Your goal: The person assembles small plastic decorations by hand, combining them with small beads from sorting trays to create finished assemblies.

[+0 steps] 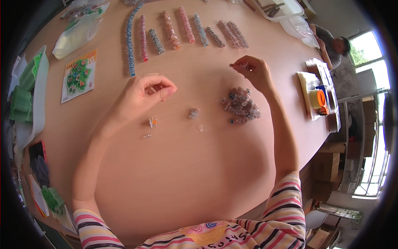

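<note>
My right hand (255,72) is raised over the wooden table (186,166), pinching a small clear charm with a metal pin at its fingertips. Just below it lies a loose pile of small clear charms (241,106). My left hand (145,93) hovers to the left with thumb and fingers pinched together; whether it holds anything I cannot tell. Under it on the table lie a small orange charm (154,121), a thin pin (148,135) and a short stack of charms (193,113).
Several long rows of stacked charms (143,38) lie across the far side. A printed card (78,76) and plastic bags (76,35) sit far left, a white tray (39,95) at the left edge, an orange tape roll (318,98) right. Another person (333,45) sits far right.
</note>
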